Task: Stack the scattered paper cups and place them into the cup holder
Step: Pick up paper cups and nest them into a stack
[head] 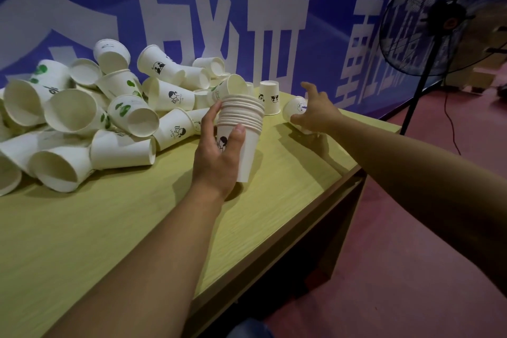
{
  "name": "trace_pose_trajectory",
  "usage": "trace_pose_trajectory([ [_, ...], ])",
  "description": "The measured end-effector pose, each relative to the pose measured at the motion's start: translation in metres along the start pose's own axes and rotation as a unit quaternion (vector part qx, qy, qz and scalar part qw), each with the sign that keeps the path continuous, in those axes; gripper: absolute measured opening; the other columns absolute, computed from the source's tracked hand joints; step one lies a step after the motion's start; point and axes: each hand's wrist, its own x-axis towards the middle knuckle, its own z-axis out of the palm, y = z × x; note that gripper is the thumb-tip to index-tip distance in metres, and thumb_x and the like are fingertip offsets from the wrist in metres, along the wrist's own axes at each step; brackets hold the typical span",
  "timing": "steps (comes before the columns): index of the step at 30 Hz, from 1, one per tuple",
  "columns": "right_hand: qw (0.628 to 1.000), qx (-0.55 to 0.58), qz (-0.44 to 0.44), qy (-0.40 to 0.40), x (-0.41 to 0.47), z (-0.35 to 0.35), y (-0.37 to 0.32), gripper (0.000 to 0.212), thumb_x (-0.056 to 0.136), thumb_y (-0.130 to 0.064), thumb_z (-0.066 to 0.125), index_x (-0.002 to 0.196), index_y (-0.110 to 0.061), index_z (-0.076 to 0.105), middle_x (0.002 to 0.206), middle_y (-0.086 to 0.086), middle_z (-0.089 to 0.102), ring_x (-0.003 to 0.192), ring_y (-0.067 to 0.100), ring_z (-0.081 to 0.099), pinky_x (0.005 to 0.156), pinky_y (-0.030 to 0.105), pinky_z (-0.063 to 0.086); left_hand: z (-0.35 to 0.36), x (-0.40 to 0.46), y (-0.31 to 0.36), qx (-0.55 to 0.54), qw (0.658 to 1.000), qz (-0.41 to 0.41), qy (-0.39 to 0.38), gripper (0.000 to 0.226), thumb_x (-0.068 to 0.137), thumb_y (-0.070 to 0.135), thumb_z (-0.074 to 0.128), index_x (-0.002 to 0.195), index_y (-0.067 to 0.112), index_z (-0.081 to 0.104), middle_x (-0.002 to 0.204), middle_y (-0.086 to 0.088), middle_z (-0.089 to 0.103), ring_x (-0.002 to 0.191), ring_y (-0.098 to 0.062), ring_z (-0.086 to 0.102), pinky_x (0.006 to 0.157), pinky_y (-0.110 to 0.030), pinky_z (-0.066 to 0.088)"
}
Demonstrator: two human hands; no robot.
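Yellow-green wood-grain tabletop (82, 241) fills the near view, with a red floor to its right and a blue banner with large white characters behind. Nearest, the left hand (219, 156) grips a nested stack of cups (242, 129), fingers and thumb curled round its side, holding it roughly upright just above the surface; many rims show at its top, so a fair number are already gathered. Beyond it and to the right, the right hand (315, 112) reaches with fingers spread over a lone cup lying on its side (295, 110) near the far edge; whether it touches yet I cannot tell. Just behind, another single cup (270, 97) stands upside down. To the left a big heap of loose cups (90, 115) sprawls, most on their sides. A black standing fan (439, 16) sits at far right. No cup holder is visible. Stacking looks well begun, yet most cups remain loose, and the placing step is not yet done.
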Motion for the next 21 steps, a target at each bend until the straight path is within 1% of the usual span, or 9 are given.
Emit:
trace_pose_trajectory([
  [2, 0.999, -0.032, -0.031, -0.021, -0.006, -0.007, -0.002, 0.089, 0.084, -0.038, 0.077, 0.153, -0.036, 0.02, 0.153, 0.014, 0.031, 0.129, 0.04, 0.048, 0.101, 0.049, 0.05, 0.0, -0.001, 0.002, 0.0, 1.0, -0.004, -0.004, 0.051, 0.101, 0.035, 0.055, 0.147, 0.04, 0.035, 0.126, 0.004, 0.055, 0.09, -0.006, 0.062, 0.06, -0.016, 0.051],
  [5, 0.995, 0.025, -0.091, 0.011, -0.02, -0.018, -0.012, 0.081, 0.083, -0.031, 0.077, 0.149, -0.033, 0.029, 0.143, 0.012, 0.038, 0.121, 0.035, 0.051, 0.095, 0.044, 0.054, 0.0, -0.002, 0.005, -0.001, 1.0, -0.005, -0.005, 0.052, 0.101, 0.034, 0.055, 0.148, 0.039, 0.035, 0.122, 0.005, 0.055, 0.088, -0.006, 0.062, 0.057, -0.012, 0.049],
  [9, 0.959, 0.215, -0.172, 0.063, -0.044, -0.034, -0.038, 0.077, 0.083, -0.022, 0.077, 0.146, -0.029, 0.032, 0.137, 0.008, 0.044, 0.114, 0.028, 0.057, 0.09, 0.04, 0.058, -0.002, -0.005, 0.007, -0.001, 1.0, 0.0, -0.013, 0.052, 0.1, 0.035, 0.058, 0.147, 0.041, 0.036, 0.121, 0.009, 0.056, 0.087, 0.001, 0.062, 0.06, -0.011, 0.049],
  [11, 0.929, 0.314, -0.187, 0.058, -0.06, -0.04, -0.056, 0.076, 0.084, -0.023, 0.077, 0.145, -0.03, 0.031, 0.133, 0.004, 0.045, 0.105, 0.023, 0.063, 0.081, 0.036, 0.061, -0.003, -0.007, 0.01, 0.003, 1.0, 0.007, -0.018, 0.056, 0.093, 0.046, 0.058, 0.145, 0.043, 0.037, 0.122, 0.013, 0.056, 0.096, 0.002, 0.06, 0.067, -0.013, 0.049],
  [13, 0.904, 0.38, -0.195, 0.034, -0.075, -0.039, -0.072, 0.076, 0.085, -0.023, 0.077, 0.144, -0.03, 0.03, 0.13, 0.001, 0.044, 0.101, 0.02, 0.064, 0.077, 0.036, 0.062, -0.003, -0.009, 0.011, 0.01, 1.0, 0.011, -0.027, 0.061, 0.086, 0.051, 0.053, 0.145, 0.046, 0.036, 0.127, 0.012, 0.055, 0.107, -0.002, 0.058, 0.077, -0.02, 0.048],
  [15, 0.893, 0.405, -0.196, 0.009, -0.086, -0.033, -0.084, 0.075, 0.084, -0.026, 0.077, 0.143, -0.032, 0.031, 0.131, 0.001, 0.044, 0.106, 0.023, 0.063, 0.081, 0.042, 0.061, -0.003, -0.01, 0.013, 0.015, 0.999, 0.011, -0.033, 0.063, 0.085, 0.053, 0.051, 0.145, 0.046, 0.035, 0.128, 0.013, 0.055, 0.108, 0.001, 0.057, 0.08, -0.02, 0.048],
  [18, 0.895, 0.411, -0.172, 0.001, -0.094, -0.022, -0.094, 0.073, 0.083, -0.034, 0.077, 0.142, -0.037, 0.033, 0.139, 0.004, 0.046, 0.123, 0.027, 0.054, 0.093, 0.052, 0.055, -0.004, -0.009, 0.013, 0.008, 1.0, 0.008, -0.02, 0.057, 0.094, 0.046, 0.053, 0.147, 0.042, 0.032, 0.115, 0.023, 0.053, 0.092, 0.016, 0.057, 0.064, -0.007, 0.047],
  [19, 0.895, 0.415, -0.161, 0.002, -0.095, -0.019, -0.094, 0.071, 0.084, -0.035, 0.076, 0.142, -0.036, 0.034, 0.139, 0.004, 0.047, 0.124, 0.027, 0.053, 0.095, 0.053, 0.054, -0.005, -0.008, 0.012, 0.008, 1.0, 0.007, -0.014, 0.055, 0.097, 0.043, 0.054, 0.147, 0.04, 0.032, 0.115, 0.021, 0.053, 0.091, 0.014, 0.058, 0.063, -0.008, 0.046],
  [21, 0.901, 0.407, -0.153, 0.008, -0.098, -0.016, -0.094, 0.063, 0.087, -0.033, 0.073, 0.141, -0.033, 0.041, 0.138, 0.004, 0.049, 0.122, 0.025, 0.054, 0.096, 0.051, 0.053, -0.005, -0.008, 0.011, 0.011, 1.0, 0.007, -0.01, 0.059, 0.093, 0.047, 0.053, 0.147, 0.04, 0.031, 0.122, 0.014, 0.052, 0.096, 0.006, 0.057, 0.068, -0.015, 0.046],
])
